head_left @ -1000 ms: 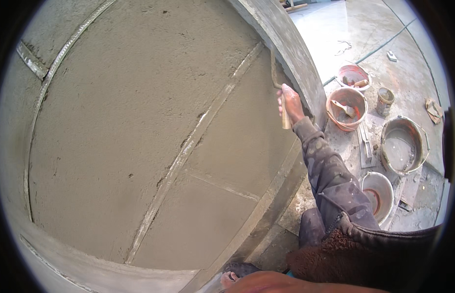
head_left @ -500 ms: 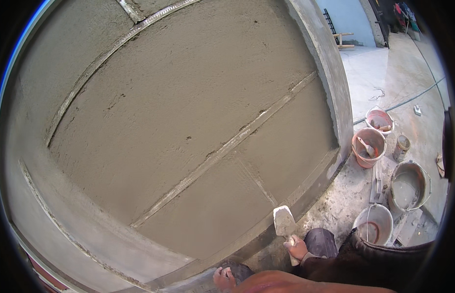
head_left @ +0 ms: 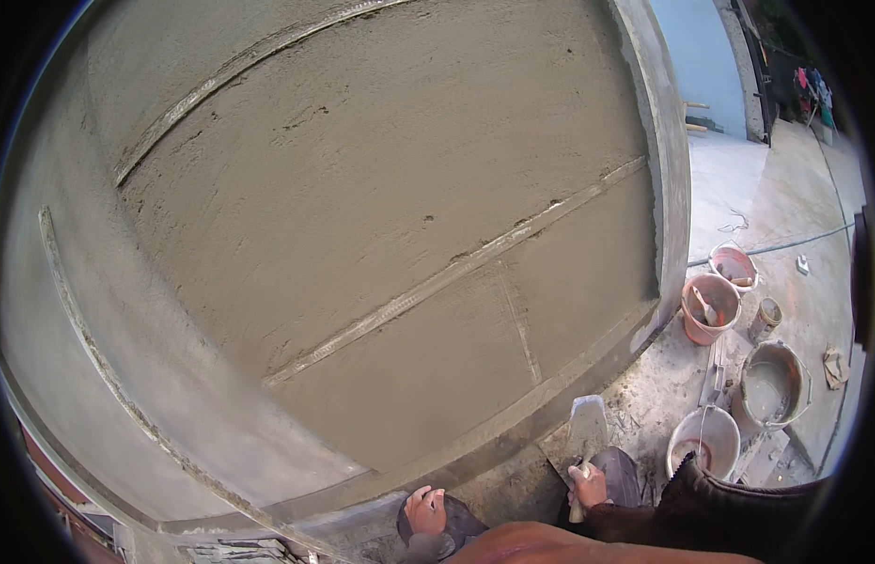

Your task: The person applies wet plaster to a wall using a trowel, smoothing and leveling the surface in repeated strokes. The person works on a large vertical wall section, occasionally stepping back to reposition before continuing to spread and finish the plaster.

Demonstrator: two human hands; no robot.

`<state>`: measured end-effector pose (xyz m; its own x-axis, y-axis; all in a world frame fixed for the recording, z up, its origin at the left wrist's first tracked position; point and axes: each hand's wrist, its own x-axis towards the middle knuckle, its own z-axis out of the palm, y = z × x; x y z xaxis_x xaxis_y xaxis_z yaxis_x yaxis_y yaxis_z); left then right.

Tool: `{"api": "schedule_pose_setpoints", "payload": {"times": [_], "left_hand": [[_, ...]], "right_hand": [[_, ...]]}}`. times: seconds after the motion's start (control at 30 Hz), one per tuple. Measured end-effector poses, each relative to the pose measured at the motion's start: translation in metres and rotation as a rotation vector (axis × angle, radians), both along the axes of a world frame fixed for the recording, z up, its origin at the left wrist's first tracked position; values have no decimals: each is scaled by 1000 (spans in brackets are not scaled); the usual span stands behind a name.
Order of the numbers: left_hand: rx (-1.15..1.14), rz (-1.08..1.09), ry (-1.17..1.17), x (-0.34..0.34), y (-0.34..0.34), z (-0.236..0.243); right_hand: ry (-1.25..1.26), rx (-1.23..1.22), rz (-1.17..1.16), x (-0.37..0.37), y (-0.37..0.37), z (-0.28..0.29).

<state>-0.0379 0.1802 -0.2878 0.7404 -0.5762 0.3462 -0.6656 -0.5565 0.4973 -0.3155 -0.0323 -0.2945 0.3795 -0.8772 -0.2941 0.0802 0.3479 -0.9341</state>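
My right hand is wrapped round the handle of a trowel, whose flat blade points up toward the foot of the wall. The blade looks mostly bare, with a pale tip. My left hand lies on my dark-clad left knee and holds nothing, its fingers apart. In front of me stands a wall of damp grey plaster. A raised straight strip crosses it at a slant. A thin short strip runs down from that one toward the bottom edge.
To the right stand an orange bucket, a pinkish bucket, a small tin, a grey bucket and a white bucket. A flat float lies among them. A hose crosses the floor behind.
My view has shifted, so the wall and buckets sit differently in it. The trowel has drawn back from the wall's lower edge toward my right knee. My left hand shows more fully.
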Motion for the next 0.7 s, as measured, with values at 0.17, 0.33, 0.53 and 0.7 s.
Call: {"api": "schedule_pose_setpoints", "payload": {"times": [0.17, 0.33, 0.53, 0.7], "left_hand": [[-17, -76, -26, -9, -16, 15], [83, -116, -106, -19, -8, -1], [420, -132, -176, 1, 30, 50], [682, -444, 641, 11, 16, 140]], "right_hand": [[237, -444, 197, 6, -5, -4], [323, -201, 299, 22, -3, 55], [285, -654, 384, 59, -25, 214], [295, -511, 250, 70, -56, 347]]}}
